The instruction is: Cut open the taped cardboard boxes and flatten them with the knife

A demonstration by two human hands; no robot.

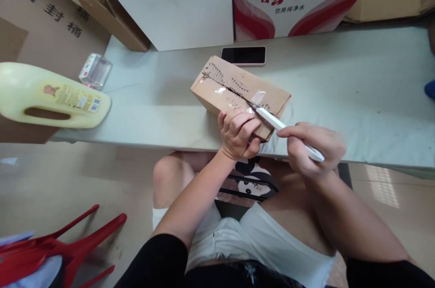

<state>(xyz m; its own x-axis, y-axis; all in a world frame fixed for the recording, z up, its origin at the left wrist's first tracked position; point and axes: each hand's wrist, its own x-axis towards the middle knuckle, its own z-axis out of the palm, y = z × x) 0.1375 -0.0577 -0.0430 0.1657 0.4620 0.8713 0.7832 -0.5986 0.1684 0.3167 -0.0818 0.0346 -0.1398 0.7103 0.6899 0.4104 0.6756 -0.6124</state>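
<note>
A small brown cardboard box [220, 86] lies on the table, its top crossed by a dark seam with pieces of clear tape and scribbled marks along it. My left hand [239, 133] grips the box's near side, fingers curled over the edge. In my right hand [316, 147] is a white-handled utility knife [272, 119], held at a slant. Its blade tip meets the seam toward the right part of the box top; how deep it goes I cannot tell.
Behind the box lies a phone [243, 55]. A large yellow bottle [54, 95] and a small clear container [97, 71] are at the left. White cartons [180, 2] and a red-and-white carton [288, 18] line the back. A red stool [73, 252] stands on the floor.
</note>
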